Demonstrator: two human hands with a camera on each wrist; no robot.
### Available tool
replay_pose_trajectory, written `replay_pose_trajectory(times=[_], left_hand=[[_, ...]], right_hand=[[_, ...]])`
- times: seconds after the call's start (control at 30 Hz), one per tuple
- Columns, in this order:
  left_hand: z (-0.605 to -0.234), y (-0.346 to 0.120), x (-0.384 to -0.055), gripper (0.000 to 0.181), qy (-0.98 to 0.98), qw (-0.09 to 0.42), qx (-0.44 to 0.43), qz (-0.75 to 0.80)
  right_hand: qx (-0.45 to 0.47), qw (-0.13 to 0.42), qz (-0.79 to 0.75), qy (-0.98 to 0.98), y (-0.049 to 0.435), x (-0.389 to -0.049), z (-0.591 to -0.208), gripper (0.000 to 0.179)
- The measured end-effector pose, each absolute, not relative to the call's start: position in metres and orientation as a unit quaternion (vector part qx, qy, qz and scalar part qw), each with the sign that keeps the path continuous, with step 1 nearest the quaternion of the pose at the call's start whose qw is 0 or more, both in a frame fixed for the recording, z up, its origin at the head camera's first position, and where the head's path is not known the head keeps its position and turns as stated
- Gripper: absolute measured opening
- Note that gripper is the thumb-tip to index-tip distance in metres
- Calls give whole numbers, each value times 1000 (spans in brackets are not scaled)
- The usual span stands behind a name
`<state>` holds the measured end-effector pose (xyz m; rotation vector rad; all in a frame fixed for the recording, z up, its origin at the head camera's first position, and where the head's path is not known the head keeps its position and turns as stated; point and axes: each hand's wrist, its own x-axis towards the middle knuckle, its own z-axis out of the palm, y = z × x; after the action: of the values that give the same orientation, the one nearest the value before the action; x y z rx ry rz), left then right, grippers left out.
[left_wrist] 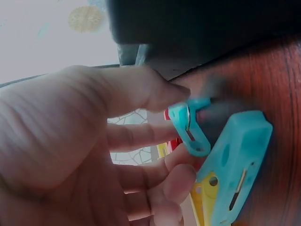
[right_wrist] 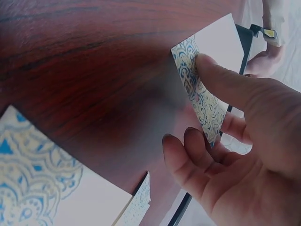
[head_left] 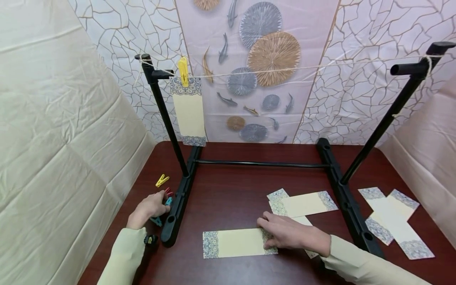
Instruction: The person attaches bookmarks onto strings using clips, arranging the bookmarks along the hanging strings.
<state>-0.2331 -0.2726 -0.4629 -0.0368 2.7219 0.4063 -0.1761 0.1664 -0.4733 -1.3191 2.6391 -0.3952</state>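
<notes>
My left hand [head_left: 151, 208] is beside the left foot of the black stand, thumb and index finger pinching a small teal clothespin [left_wrist: 190, 129]. A larger teal clothespin [left_wrist: 244, 165] lies below the fingers, overlapping a yellow one [left_wrist: 202, 202]. Just beyond the hand are a red clothespin [head_left: 169, 192] and another yellow clothespin [head_left: 162, 180]. My right hand [head_left: 290, 231] pinches the right end of a cream card [head_left: 238, 242] with blue patterned ends. In the right wrist view, the thumb presses on the card's patterned band [right_wrist: 200, 94], with fingers behind it.
A string [head_left: 303, 68] runs between the uprights of the black stand [head_left: 164, 114]. From it hangs a similar card [head_left: 189, 113], held by a yellow clothespin [head_left: 183, 71]. More cards [head_left: 306, 204] overlap beyond my right hand, others [head_left: 399, 223] outside the stand's right foot [head_left: 350, 206].
</notes>
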Motion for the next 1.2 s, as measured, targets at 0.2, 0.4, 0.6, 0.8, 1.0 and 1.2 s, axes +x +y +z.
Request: replay_pose_trajectory(times=[0.2,0.4,0.6,0.8,1.0,1.2], left_hand=[[-459,-270,-229,59,974,197,-8,112],[-459,-273,-228,55,976,190,-10,107],[-458,-279,-228,42,979,158,-10,130],[-451,-285,-225,40,974,106,-30,196],[-442,-287,-227,44,969,22,-33,245],[-430,-284,-225,40,958,-85,-10,273]], right_hand=[[-429,108,-132,887,164,-177,-473,36],[-463,73,-141,872,165,-176,-471,26],[-496,23,-145,856,167,-178,-464,25],[-502,-56,-182,843,168,-184,-450,20],[-479,-108,-205,846,172,-189,-436,22],[-430,-133,-252,856,173,-191,-418,22]])
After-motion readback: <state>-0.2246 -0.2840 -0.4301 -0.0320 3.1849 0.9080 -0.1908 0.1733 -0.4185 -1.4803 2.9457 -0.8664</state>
